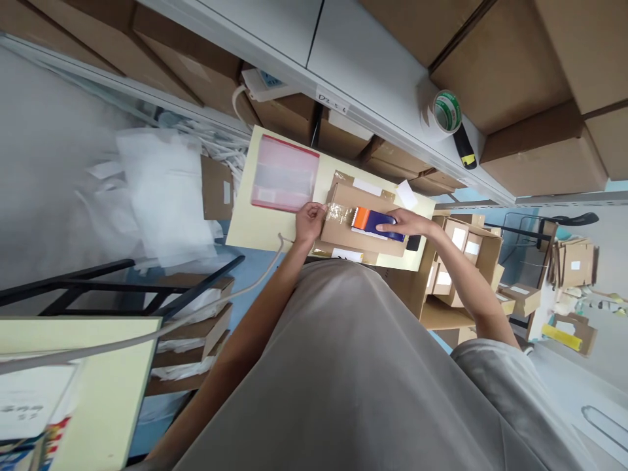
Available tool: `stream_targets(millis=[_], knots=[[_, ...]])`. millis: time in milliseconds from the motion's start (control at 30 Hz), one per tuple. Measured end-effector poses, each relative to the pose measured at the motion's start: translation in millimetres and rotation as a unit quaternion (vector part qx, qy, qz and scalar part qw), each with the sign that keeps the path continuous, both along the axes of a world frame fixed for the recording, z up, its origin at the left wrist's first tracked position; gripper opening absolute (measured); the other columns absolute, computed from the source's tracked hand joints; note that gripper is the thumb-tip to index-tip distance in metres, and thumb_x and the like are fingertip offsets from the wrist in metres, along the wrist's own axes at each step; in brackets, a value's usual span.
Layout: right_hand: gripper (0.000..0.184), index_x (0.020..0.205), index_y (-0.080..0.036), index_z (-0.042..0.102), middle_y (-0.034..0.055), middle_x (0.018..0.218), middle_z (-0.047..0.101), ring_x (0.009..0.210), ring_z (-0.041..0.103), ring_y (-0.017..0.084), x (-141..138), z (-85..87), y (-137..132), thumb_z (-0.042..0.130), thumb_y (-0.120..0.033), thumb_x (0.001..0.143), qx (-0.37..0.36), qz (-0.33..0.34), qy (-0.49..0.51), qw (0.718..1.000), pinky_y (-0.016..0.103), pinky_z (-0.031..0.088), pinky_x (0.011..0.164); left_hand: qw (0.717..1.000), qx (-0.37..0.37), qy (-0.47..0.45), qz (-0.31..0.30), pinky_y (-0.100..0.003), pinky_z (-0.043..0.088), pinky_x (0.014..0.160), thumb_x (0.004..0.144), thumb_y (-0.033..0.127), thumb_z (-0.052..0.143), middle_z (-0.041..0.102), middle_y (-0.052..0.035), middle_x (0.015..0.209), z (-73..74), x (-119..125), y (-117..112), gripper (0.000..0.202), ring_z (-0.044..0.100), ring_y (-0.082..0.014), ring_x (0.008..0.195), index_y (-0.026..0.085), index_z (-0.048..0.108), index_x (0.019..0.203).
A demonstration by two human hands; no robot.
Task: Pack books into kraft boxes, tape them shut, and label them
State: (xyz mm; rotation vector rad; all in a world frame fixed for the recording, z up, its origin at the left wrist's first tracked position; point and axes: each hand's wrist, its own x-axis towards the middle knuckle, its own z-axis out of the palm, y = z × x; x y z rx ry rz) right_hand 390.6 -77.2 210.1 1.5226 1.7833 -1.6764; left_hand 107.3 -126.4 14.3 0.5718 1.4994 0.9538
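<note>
A brown cardboard box (pixel 342 230) lies on the pale yellow tabletop (pixel 239 226) in front of me. My right hand (pixel 396 224) is wrapped round an orange and dark blue tape dispenser (pixel 367 221), which rests low over the top of the box. Clear packing tape (pixel 338 212) shows on the box between the dispenser and its left end. At that left end, my left hand (pixel 311 221) has its thumb and fingers pinched together on the tape's edge; the fingertips are small and partly hidden.
A clear red-edged plastic pouch (pixel 285 173) lies left of the box. Above, a shelf (pixel 363 78) holds a tape roll (pixel 445 112), a black and yellow cutter (pixel 464 148) and cartons. An open carton (pixel 449 313) with small boxes stands right. A cable (pixel 235 293) hangs left.
</note>
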Motion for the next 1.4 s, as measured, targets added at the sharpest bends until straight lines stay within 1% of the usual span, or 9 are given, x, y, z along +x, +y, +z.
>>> stream_targets(millis=[167, 267, 333, 600, 700, 900, 1000, 1167, 1400], knots=[[0.074, 0.087, -0.02, 0.071, 0.0027, 0.078, 0.074, 0.07, 0.063, 0.018, 1, -3.0, -1, 0.077, -0.094, 0.082, -0.002, 0.003, 0.001, 1.0, 0.03, 0.048, 0.066, 0.994, 0.01, 0.102, 0.032, -0.029, 0.053, 0.082, 0.086, 0.031, 0.088, 0.074, -0.0005, 0.087, 3.7, -8, -11, 0.034, 0.063, -0.0167, 0.077, 0.018, 0.08, 0.116], [0.076, 0.085, -0.02, 0.069, 0.0012, 0.074, 0.071, 0.067, 0.061, 0.016, 1, -2.8, 0, 0.077, -0.095, 0.081, -0.002, 0.01, -0.003, 1.0, 0.029, 0.046, 0.063, 0.988, 0.072, 0.139, 0.012, -0.031, 0.056, 0.09, 0.097, 0.042, 0.081, 0.081, -0.0058, 0.097, 16.4, -5, -13, 0.028, 0.069, -0.0191, 0.086, 0.017, 0.085, 0.11], [0.076, 0.087, -0.019, 0.07, 0.0018, 0.075, 0.072, 0.068, 0.062, 0.016, 0, -1.8, 0, 0.077, -0.095, 0.082, -0.003, 0.016, -0.003, 1.0, 0.029, 0.046, 0.064, 0.982, 0.093, 0.166, -0.02, -0.032, 0.057, 0.09, 0.093, 0.043, 0.087, 0.083, -0.0074, 0.102, 24.2, 0, -11, 0.028, 0.069, -0.0198, 0.087, 0.018, 0.087, 0.105], [0.078, 0.078, -0.019, 0.076, 0.0068, 0.074, 0.078, 0.068, 0.066, 0.019, 6, 1.8, -4, 0.078, -0.097, 0.082, -0.048, 0.03, 0.009, 0.998, 0.032, 0.054, 0.072, 0.966, 0.071, 0.245, -0.031, -0.036, 0.057, 0.091, 0.094, 0.032, 0.086, 0.083, -0.0099, 0.106, 33.7, 12, -11, 0.018, 0.072, -0.0223, 0.091, 0.016, 0.089, 0.103], [0.081, 0.079, -0.018, 0.08, 0.0068, 0.074, 0.079, 0.069, 0.068, 0.02, 46, 11.5, -14, 0.076, -0.099, 0.081, -0.054, 0.036, -0.003, 0.998, 0.034, 0.056, 0.074, 0.958, 0.069, 0.277, -0.025, -0.037, 0.058, 0.096, 0.095, 0.029, 0.084, 0.083, -0.0102, 0.106, 34.5, 13, -13, 0.018, 0.074, -0.0239, 0.097, 0.015, 0.088, 0.105], [0.087, 0.093, -0.018, 0.087, 0.0106, 0.082, 0.084, 0.077, 0.078, 0.025, 183, 55.2, -53, 0.076, -0.103, 0.077, -0.138, 0.001, -0.085, 0.987, 0.037, 0.06, 0.077, 0.94, 0.064, 0.333, -0.028, -0.037, 0.06, 0.098, 0.098, 0.028, 0.079, 0.084, -0.0107, 0.108, 32.2, 19, -13, 0.018, 0.076, -0.0241, 0.102, 0.014, 0.086, 0.108], [0.089, 0.095, -0.018, 0.088, 0.0119, 0.087, 0.086, 0.08, 0.08, 0.026, 231, 63.4, -67, 0.073, -0.104, 0.078, -0.16, -0.017, -0.119, 0.98, 0.038, 0.062, 0.079, 0.931, 0.065, 0.357, -0.036, -0.037, 0.061, 0.098, 0.1, 0.028, 0.077, 0.084, -0.0122, 0.114, 30.3, 21, -13, 0.02, 0.077, -0.0242, 0.104, 0.014, 0.085, 0.11], [0.083, 0.096, -0.017, 0.088, 0.0108, 0.088, 0.086, 0.081, 0.081, 0.026, 247, 29.3, -76, 0.074, -0.098, 0.086, -0.122, -0.011, -0.148, 0.981, 0.038, 0.064, 0.08, 0.922, 0.052, 0.381, -0.032, -0.039, 0.062, 0.098, 0.101, 0.026, 0.075, 0.084, -0.0109, 0.111, 29.9, 25, -11, 0.016, 0.077, -0.0233, 0.1, 0.014, 0.082, 0.109], [0.062, 0.114, -0.011, 0.086, 0.0186, 0.105, 0.087, 0.101, 0.084, 0.036, 199, -40.8, -82, 0.084, -0.07, 0.098, -0.013, 0.008, -0.28, 0.96, 0.041, 0.064, 0.087, 0.925, 0.033, 0.378, -0.008, -0.034, 0.06, 0.091, 0.1, 0.018, 0.074, 0.083, -0.0084, 0.102, 35.1, 34, -7, 0.01, 0.073, -0.0194, 0.092, 0.01, 0.08, 0.103]])
